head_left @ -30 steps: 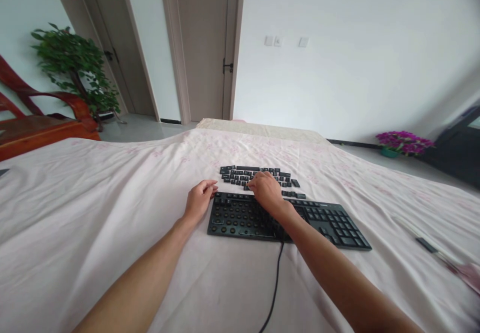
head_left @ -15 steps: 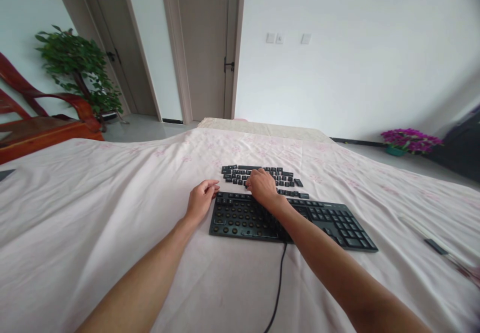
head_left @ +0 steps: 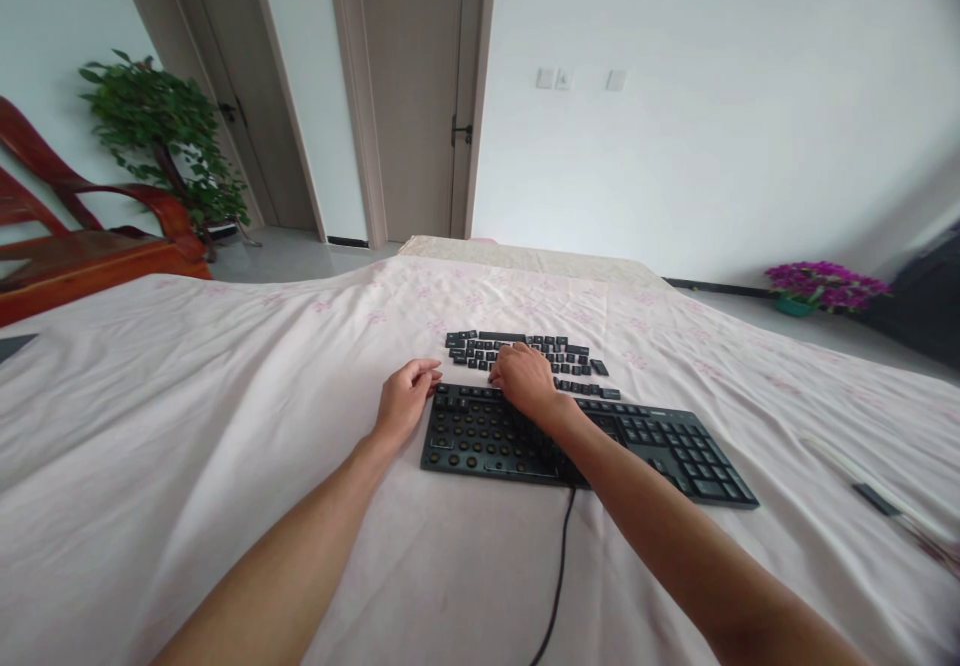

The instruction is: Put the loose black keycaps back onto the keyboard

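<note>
A black computer keyboard (head_left: 480,451) lies on the cloth, its left part stripped of most keycaps so the round switch spots show. Loose black keycaps (head_left: 559,356) are laid out in rows just beyond it. At the keyboard's far left corner rests my left hand (head_left: 405,396), fingers stretched out and partly apart, holding nothing visible. My right hand (head_left: 521,376) reaches across the keyboard's middle, between its far edge and the loose keycaps. Its fingers bend down and press together. Whatever is at those fingertips is too small and hidden to make out.
The pale, flowered tablecloth (head_left: 300,346) is wrinkled. A black cable (head_left: 559,586) runs from the keyboard toward me. At the right lies a thin white-and-dark stick-like item (head_left: 876,499). A wooden chair (head_left: 97,256), a green plant (head_left: 150,116) and purple flowers (head_left: 825,284) stand beyond the table.
My right hand's fingertips have shifted slightly left and toward the keyboard's far edge. My left hand stays at the corner. The whole view has moved a little.
</note>
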`<state>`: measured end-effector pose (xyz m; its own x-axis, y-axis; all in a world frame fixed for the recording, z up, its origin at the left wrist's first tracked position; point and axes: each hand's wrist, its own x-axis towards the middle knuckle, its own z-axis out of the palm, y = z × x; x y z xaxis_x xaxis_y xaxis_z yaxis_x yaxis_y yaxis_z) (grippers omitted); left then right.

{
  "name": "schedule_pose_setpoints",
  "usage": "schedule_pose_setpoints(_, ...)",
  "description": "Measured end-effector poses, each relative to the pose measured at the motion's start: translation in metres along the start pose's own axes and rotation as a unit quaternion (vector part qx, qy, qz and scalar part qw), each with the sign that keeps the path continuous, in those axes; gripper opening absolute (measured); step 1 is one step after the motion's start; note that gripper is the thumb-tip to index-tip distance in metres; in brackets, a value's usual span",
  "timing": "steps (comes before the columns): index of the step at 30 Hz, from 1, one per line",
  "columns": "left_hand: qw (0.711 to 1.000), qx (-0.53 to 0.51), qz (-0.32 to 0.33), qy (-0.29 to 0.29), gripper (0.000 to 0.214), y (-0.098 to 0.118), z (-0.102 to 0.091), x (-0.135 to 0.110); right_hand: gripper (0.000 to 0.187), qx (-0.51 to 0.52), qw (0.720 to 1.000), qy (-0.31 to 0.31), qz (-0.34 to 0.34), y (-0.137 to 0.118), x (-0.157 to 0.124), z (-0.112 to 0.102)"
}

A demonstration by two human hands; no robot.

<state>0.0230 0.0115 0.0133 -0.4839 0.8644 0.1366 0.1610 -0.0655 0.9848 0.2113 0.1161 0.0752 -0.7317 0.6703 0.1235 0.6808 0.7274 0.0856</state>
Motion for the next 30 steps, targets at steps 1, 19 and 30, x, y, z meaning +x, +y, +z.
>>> schedule_pose_setpoints(1, 1.0, 0.0, -0.001, 0.0, 0.028, 0.0, 0.0, 0.0, 0.014, 0.011, 1.0, -0.007, 0.006, 0.001, 0.001, -0.001)
schedule_pose_setpoints(19, 1.0, -0.011, 0.005, -0.003, 0.028, -0.006, 0.0, 0.001, 0.014, 0.037, 0.999, -0.028, 0.008, 0.005, 0.007, -0.004)
schedule_pose_setpoints(30, 1.0, -0.011, 0.004, -0.004, 0.027, -0.003, 0.0, 0.001, 0.016, 0.097, 0.992, 0.073, -0.02, -0.015, -0.031, -0.022)
